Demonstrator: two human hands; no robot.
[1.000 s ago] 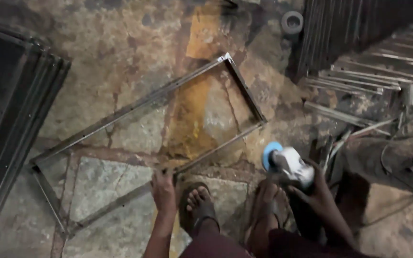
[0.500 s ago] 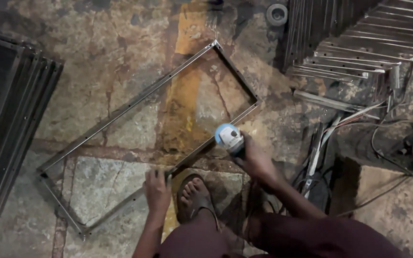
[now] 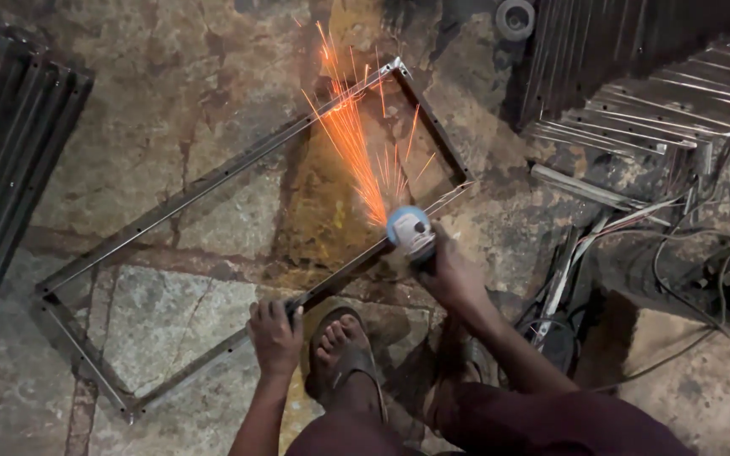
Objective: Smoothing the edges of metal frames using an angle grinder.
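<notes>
A long rectangular metal frame (image 3: pixel 213 181) lies flat on the stone floor, running from lower left to upper right. My left hand (image 3: pixel 275 335) grips its near rail. My right hand (image 3: pixel 447 272) holds an angle grinder (image 3: pixel 410 230) with a blue guard, pressed on the same rail further right. Orange sparks (image 3: pixel 356 143) fly away from the disc across the frame. My sandalled foot (image 3: pixel 341 346) rests beside the rail between my hands.
Stacked metal frames (image 3: pixel 10 160) lean at the left edge. More steel bars and frames (image 3: pixel 661 110) lie piled at the upper right. Cables (image 3: pixel 686 253) trail over the floor on the right. A small round disc (image 3: pixel 514 17) sits at the top.
The grinder has come from the right down onto the frame's near rail, and sparks now shoot out. My left hand has stayed on the rail.
</notes>
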